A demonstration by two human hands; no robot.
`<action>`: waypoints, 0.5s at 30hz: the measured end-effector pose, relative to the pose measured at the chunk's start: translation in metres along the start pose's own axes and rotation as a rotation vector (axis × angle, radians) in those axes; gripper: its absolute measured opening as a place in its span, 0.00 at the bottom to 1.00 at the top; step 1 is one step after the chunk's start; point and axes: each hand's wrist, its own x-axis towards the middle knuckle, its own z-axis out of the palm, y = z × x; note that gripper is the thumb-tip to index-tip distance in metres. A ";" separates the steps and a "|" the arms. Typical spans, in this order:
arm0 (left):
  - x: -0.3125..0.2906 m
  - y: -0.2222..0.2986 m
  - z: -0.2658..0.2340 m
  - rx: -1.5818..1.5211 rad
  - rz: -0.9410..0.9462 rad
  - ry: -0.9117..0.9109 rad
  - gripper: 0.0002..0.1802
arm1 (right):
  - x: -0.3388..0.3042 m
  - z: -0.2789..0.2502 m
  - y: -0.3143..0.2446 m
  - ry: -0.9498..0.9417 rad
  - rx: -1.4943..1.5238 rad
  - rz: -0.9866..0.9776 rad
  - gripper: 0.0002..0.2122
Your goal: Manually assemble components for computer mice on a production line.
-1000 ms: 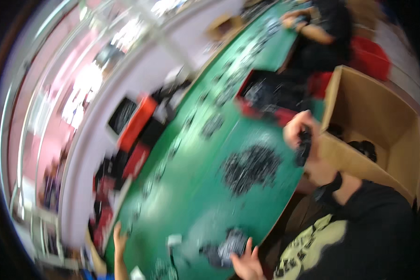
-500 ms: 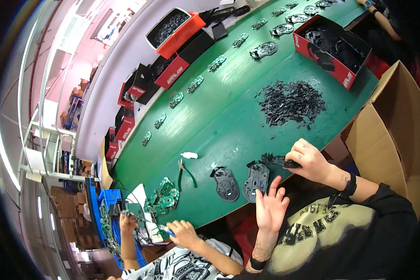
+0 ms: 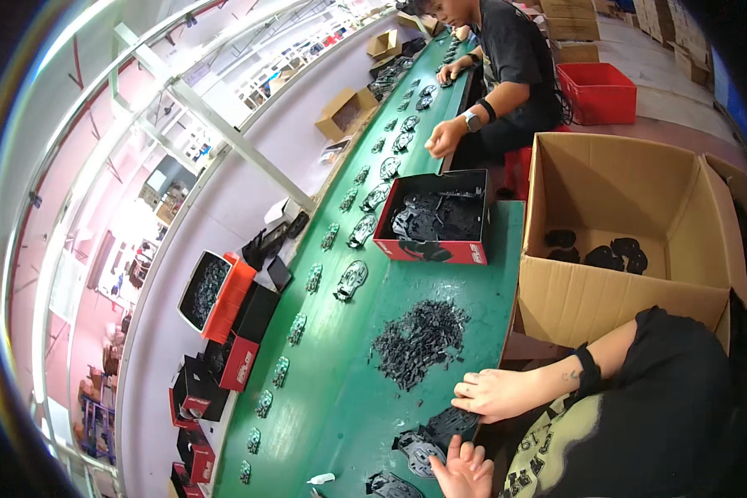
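Observation:
My right hand (image 3: 491,395) is at the near table edge with its fingers bent together. They are closed on the rim of a dark plastic mouse shell (image 3: 451,423), and the fingertips partly hide the grip. Below it, my left hand (image 3: 463,473) is held palm up with the fingers apart and nothing in it. Beside that hand lies a grey mouse base (image 3: 419,451) on the green table (image 3: 324,415). Another mouse base (image 3: 392,485) is cut off by the lower edge of the view.
Small black plastic pieces (image 3: 419,342) lie heaped beyond my hands. A red-and-black box (image 3: 432,251) of dark parts stands farther off. Rows of circuit boards (image 3: 297,329) and mouse bases (image 3: 352,280) run along the table. A large carton (image 3: 622,303) stands right; a co-worker (image 3: 515,83) sits beyond.
My view has swung right and farther along the table, bringing in the carton's inside and a co-worker. The neighbour at left is out of view. My right hand still grips the dark shell.

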 end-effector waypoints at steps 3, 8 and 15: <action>-0.004 0.013 0.001 0.098 -0.045 -0.052 0.33 | 0.012 0.002 -0.004 -0.030 -0.046 -0.009 0.26; -0.001 0.017 -0.001 0.310 0.199 -0.076 0.29 | 0.019 0.011 0.004 -0.078 0.021 -0.028 0.28; 0.012 0.014 0.014 0.578 0.273 0.153 0.29 | 0.011 -0.050 0.035 -0.210 0.084 -0.128 0.22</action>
